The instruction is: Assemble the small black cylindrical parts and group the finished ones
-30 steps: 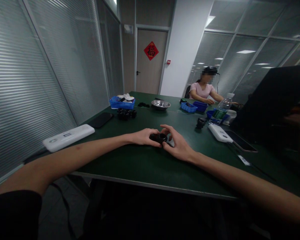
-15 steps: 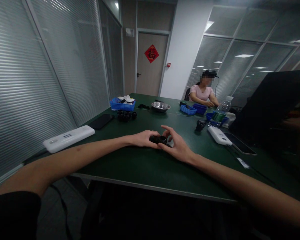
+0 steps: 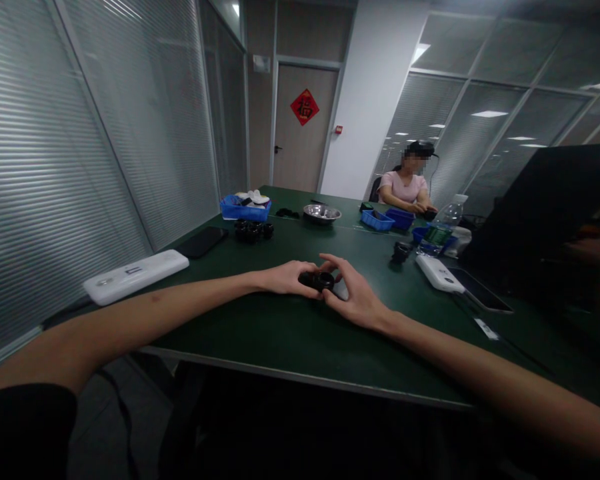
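My left hand (image 3: 287, 277) is closed around one end of a small black part with a round, ring-like opening (image 3: 325, 281). It is held just above or on the green tabletop; which of the two I cannot tell. My right hand (image 3: 355, 293) curls around the ring end from the right. Its thumb is at the near edge and other fingers are behind, with the index finger lifted. A pale grey patch shows inside the curve of the right hand, too indistinct to name. Fingers hide much of the black part.
Several black parts (image 3: 254, 231) lie beyond my left hand, near a blue basket (image 3: 246, 212) and a steel bowl (image 3: 322, 214). Another black part (image 3: 401, 252), a water bottle (image 3: 443, 227) and a white power bank (image 3: 439, 273) are at right. A co-worker (image 3: 405, 187) sits across the table.
My right thumb has shifted slightly down off the front of the ring, showing more of its opening. My left hand stays put. A dark object now shows at the co-worker's hands.
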The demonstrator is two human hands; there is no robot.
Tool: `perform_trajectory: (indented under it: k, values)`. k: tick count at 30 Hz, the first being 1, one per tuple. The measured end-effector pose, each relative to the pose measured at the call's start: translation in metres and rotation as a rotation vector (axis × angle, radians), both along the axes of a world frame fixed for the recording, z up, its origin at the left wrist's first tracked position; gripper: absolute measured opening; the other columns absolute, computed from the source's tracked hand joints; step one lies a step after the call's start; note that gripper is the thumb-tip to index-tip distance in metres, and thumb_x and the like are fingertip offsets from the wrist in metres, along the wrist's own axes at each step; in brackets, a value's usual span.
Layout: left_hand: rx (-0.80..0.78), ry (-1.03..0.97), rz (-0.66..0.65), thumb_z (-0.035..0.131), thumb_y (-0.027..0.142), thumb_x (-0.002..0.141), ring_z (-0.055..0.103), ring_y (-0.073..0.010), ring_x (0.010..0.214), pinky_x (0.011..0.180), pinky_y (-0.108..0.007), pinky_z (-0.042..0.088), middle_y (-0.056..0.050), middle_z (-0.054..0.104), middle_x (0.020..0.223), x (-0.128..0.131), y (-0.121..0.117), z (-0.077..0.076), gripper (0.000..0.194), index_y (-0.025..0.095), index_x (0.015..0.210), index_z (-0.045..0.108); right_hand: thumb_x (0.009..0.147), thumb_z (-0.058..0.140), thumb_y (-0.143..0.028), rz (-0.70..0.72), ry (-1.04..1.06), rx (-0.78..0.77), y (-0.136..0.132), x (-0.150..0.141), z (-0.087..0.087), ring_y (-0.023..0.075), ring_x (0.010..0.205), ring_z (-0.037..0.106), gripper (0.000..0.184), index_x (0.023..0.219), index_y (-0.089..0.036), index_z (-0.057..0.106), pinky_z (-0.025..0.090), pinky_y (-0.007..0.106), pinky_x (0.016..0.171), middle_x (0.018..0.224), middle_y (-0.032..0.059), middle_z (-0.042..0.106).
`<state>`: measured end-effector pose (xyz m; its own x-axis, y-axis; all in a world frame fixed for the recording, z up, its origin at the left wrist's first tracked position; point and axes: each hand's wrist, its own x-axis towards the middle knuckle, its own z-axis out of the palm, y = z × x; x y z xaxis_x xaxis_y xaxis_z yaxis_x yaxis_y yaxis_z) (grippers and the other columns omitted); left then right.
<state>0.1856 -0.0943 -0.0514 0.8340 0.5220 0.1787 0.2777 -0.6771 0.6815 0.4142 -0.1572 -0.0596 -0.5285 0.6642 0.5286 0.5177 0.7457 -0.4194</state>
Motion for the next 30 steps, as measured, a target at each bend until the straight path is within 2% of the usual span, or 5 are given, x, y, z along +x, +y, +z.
perform_trajectory:
  k: [4,13,18,22,30]
  values:
    - [0.025,0.022,0.002,0.074,0.048,0.083,0.061,-0.0228,0.100,0.085,-0.033,0.044,-0.008,0.066,0.112,-0.0005,-0.0013,0.0015,0.046,0.014,0.113,0.066,0.089,0.069,-0.034,-0.077,0.022,-0.016,0.0017,0.0005,-0.0014,0.0263,0.103,0.061,0.064,0.147,-0.022,0.042,0.053,0.044,0.088,0.114,0.0092,0.062]
    - [0.012,0.017,-0.007,0.074,0.048,0.083,0.061,-0.0237,0.103,0.087,-0.034,0.045,-0.008,0.066,0.114,-0.0005,0.0003,0.0000,0.049,0.014,0.117,0.066,0.089,0.070,-0.036,-0.089,-0.001,0.014,-0.0005,-0.0006,-0.0001,0.0272,0.103,0.060,0.065,0.145,-0.020,0.042,0.052,0.046,0.091,0.115,0.0104,0.061]
    - [-0.014,0.006,0.019,0.076,0.050,0.082,0.062,-0.0251,0.108,0.092,-0.035,0.045,-0.010,0.066,0.119,-0.0007,0.0011,-0.0021,0.055,0.015,0.122,0.064,0.089,0.064,-0.022,-0.009,-0.031,0.034,-0.0016,-0.0013,-0.0005,0.0274,0.110,0.060,0.064,0.147,-0.022,0.039,0.051,0.046,0.095,0.123,0.0115,0.061]
    - [0.030,0.024,0.011,0.075,0.055,0.082,0.063,-0.0243,0.105,0.088,-0.034,0.045,-0.009,0.067,0.115,-0.0011,0.0007,-0.0024,0.056,0.015,0.119,0.066,0.090,0.069,-0.031,-0.051,0.004,0.094,-0.0023,-0.0013,0.0007,0.0277,0.108,0.059,0.061,0.145,-0.021,0.044,0.050,0.045,0.094,0.119,0.0109,0.061]
    - [0.009,0.025,0.027,0.076,0.055,0.081,0.063,-0.0236,0.105,0.090,-0.035,0.046,-0.009,0.067,0.116,-0.0006,-0.0009,-0.0015,0.058,0.016,0.121,0.064,0.104,0.048,-0.029,-0.152,0.153,0.132,0.0015,0.0057,-0.0001,0.0167,0.076,0.060,0.023,0.118,-0.021,0.065,0.046,0.029,0.069,0.094,0.0044,0.068]
